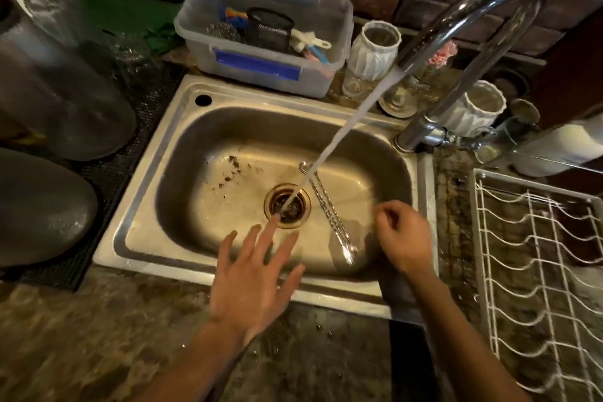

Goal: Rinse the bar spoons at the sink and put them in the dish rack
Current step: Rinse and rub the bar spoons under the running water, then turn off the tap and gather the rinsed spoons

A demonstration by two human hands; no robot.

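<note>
Long twisted metal bar spoons [329, 215] lie together on the bottom of the steel sink [182, 127], running from behind the drain [287, 205] toward the front right. Water streams from the chrome tap [463, 23] down into the drain. My left hand [257, 281] hovers over the sink's front edge with fingers spread, one fingertip near the stream, holding nothing. My right hand [403, 238] hangs just right of the spoons' near ends, fingers loosely curled and empty. The white wire dish rack [535, 264] stands on the counter to the right of the sink.
A clear plastic tub [261, 68] of scrubbers and brushes stands behind the sink. White ribbed jars [373, 52] and small glasses crowd around the tap base. Dark upturned containers [58, 98] rest on a black mat at the left. Dark debris specks the sink floor.
</note>
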